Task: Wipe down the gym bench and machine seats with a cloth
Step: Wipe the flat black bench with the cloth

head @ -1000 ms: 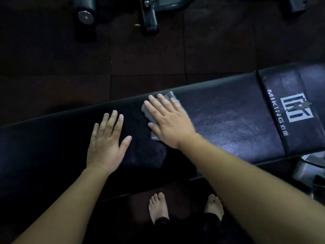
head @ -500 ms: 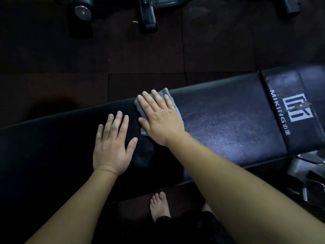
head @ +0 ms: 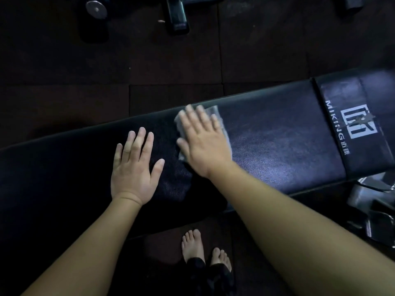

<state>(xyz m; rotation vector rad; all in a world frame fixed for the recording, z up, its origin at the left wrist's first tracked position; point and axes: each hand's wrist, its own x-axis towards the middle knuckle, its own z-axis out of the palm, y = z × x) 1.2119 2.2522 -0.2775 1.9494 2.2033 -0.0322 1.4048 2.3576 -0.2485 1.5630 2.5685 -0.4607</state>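
A long black padded gym bench (head: 277, 133) crosses the view, with a white logo on its right end. A grey cloth (head: 218, 116) lies on the pad near the bench's far edge. My right hand (head: 203, 142) presses flat on the cloth with straight fingers and covers most of it. My left hand (head: 134, 167) rests flat on the bare pad just left of it, fingers spread. The two hands are a little apart.
Dark rubber floor tiles (head: 171, 65) lie beyond the bench. Black machine feet (head: 177, 16) and a round metal end (head: 96, 9) stand at the top. Grey metal bench hardware (head: 374, 210) sits at the lower right. My bare feet (head: 192, 246) stand below the bench.
My right hand has slid the cloth along the far edge of the pad, first leftward toward my left hand, then slightly back right. My left hand stays flat on the pad.
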